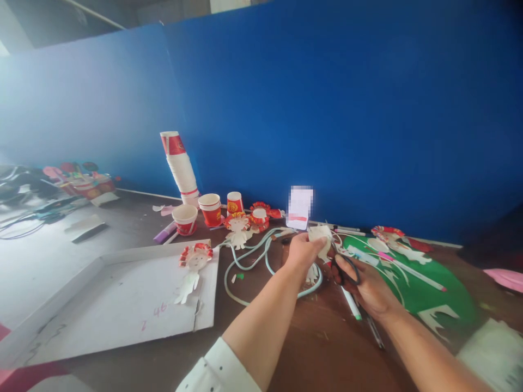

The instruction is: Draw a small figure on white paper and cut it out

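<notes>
My left hand (303,251) pinches a small white paper piece (321,235) above the brown table. Close on its right, my right hand (368,286) has its fingers in the handles of black scissors (338,268). The blades are mostly hidden behind the paper, so whether they touch it I cannot tell. Below the hands lie a white marker with a green tip (350,302) and a dark pen (375,331). A looped pale blue cable (235,294) runs under my left forearm.
A white cardboard tray (122,305) holds a red-fringed paper cutout (196,256). Behind it stand red paper cups (210,209) and a tall leaning cup stack (180,166). A green sheet (445,272) with paper scraps and a pink marker (412,271) lies right. A blue partition (327,109) closes the back.
</notes>
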{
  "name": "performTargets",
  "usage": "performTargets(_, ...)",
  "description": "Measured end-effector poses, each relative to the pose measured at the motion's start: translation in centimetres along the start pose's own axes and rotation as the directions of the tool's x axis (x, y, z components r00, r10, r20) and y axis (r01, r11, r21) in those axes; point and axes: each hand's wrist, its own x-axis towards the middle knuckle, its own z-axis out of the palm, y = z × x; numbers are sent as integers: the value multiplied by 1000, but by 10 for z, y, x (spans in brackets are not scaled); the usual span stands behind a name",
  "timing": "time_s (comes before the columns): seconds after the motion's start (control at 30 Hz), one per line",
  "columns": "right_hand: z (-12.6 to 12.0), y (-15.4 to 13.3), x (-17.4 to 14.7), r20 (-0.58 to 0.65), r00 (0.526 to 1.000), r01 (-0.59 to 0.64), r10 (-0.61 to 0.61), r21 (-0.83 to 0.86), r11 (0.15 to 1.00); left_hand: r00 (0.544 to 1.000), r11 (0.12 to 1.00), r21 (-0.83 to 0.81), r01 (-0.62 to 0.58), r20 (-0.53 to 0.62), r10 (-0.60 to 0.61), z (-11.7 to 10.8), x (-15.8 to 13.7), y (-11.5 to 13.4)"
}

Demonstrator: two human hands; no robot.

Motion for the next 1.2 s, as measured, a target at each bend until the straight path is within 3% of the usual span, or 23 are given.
performTargets(0.57,-3,3,2,-14,1000,4,-4,-9,1000,998,999,37,22,-58,-20,3,-7,7)
performTargets(1.2,-1,0,2,-30,1000,8,-9,-39,999,999,999,34,11,-30,-10,2,-5,5)
